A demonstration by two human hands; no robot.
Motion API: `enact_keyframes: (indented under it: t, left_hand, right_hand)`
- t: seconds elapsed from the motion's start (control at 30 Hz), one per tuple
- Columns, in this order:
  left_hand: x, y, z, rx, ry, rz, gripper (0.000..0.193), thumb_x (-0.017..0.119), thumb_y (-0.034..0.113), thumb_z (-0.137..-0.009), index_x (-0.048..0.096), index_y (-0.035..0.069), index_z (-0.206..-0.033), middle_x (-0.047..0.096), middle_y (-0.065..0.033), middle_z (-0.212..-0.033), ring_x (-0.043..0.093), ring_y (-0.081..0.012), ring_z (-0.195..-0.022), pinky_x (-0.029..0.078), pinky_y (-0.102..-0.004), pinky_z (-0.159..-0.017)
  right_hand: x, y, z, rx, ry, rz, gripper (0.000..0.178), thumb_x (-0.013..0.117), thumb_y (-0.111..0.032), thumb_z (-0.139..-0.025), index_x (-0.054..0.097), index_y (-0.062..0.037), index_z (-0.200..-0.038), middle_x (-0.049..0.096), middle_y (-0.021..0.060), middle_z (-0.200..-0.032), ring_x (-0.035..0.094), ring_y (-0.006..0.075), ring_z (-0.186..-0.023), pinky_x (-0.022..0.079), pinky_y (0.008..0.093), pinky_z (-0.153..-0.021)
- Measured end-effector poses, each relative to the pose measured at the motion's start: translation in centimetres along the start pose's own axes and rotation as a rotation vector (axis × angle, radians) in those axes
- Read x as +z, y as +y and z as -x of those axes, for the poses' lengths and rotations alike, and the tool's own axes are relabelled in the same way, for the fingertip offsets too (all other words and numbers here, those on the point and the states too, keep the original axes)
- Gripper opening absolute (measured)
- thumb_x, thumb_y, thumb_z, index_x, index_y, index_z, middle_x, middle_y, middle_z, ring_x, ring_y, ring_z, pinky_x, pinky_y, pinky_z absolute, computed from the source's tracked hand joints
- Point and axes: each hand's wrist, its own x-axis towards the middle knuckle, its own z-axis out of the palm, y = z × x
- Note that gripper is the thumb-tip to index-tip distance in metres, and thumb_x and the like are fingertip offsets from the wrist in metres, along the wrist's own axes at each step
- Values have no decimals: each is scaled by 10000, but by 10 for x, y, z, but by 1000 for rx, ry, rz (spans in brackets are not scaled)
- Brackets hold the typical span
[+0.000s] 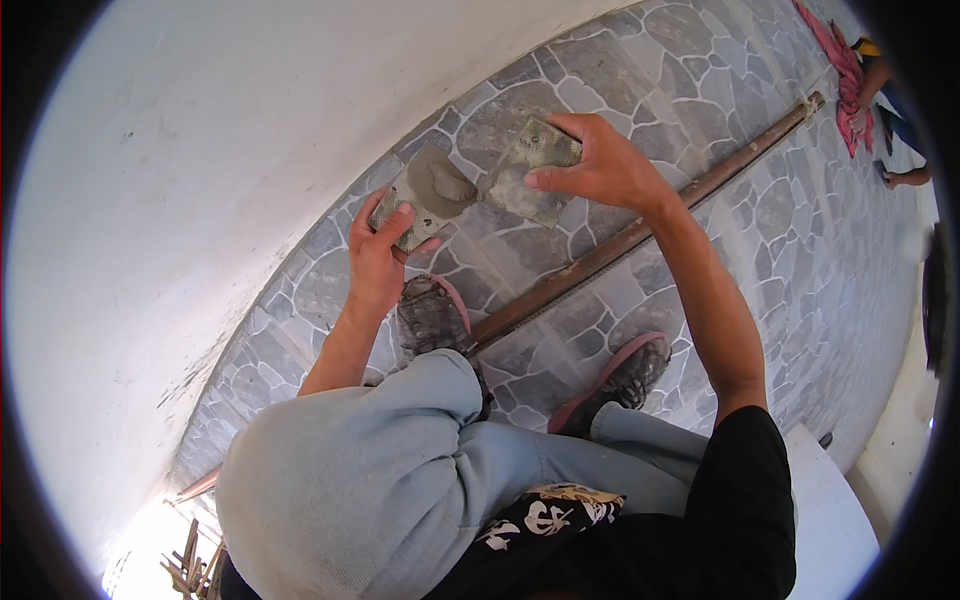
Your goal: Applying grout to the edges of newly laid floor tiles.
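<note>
My left hand (pixel 378 255) grips a flat, mortar-stained piece (pixel 422 226) with a mesh-like surface, its thumb on top and fingers along the edges. A lump of wet grey mortar (pixel 438 183) sits on that piece. In my right hand (pixel 618 168) is a second flat, squarish piece (pixel 545 148), pinched at its right side between thumb and fingers. Grey mortar smears cover it, and its lower left corner meets the mortar on the left piece. Both pieces are held above the floor, close to the wall; their exact kind is unclear.
A white wall (pixel 200 180) curves along the left. A long brown pole (pixel 640 235) lies diagonally across the stone-patterned floor (pixel 690 45), between my shoes. At upper right, another person's hand (pixel 858 118) touches a pink cloth (pixel 845 75). Sticks (pixel 190 565) show at lower left.
</note>
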Motion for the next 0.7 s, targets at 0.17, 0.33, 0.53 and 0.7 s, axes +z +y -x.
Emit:
enact_keyframes:
  t: [0.17, 0.33, 0.53, 0.7]
  left_hand:
    - [2, -1, 0, 15, -7, -2, 498, 623, 154, -937, 445, -37, -1361, 648, -163, -1180, 696, -286, -1015, 627, -383, -748]
    - [1, -1, 9, 1, -140, -129, 416, 641, 114, -926, 514, -47, -1289, 657, -117, -1047, 675, -188, -886, 610, -345, -716]
    - [-10, -29, 38, -60, -69, 89, 378, 635, 104, -926, 531, -48, -1256, 664, -109, -947, 661, -176, -739, 555, -310, -659]
    - [-10, -49, 40, 26, -118, -4, 383, 637, 112, -934, 522, -60, -1256, 670, -115, -922, 668, -184, -721, 544, -299, -672]
  right_hand:
    - [0, 2, -5, 19, -63, 66, 543, 804, -282, -770, 634, 43, -1170, 710, 133, -1003, 635, 199, -933, 487, 345, -876]
    - [12, 12, -16, 71, 144, 8, 465, 792, -240, -799, 638, 41, -1137, 704, 101, -962, 625, 158, -873, 500, 327, -810]
    - [46, 52, -67, 213, 300, -139, 439, 785, -231, -806, 636, 58, -1102, 695, 97, -934, 644, 120, -749, 549, 275, -632]
    - [79, 71, -86, 299, 358, -151, 451, 781, -231, -783, 628, 76, -1076, 697, 107, -887, 684, 150, -718, 590, 278, -604]
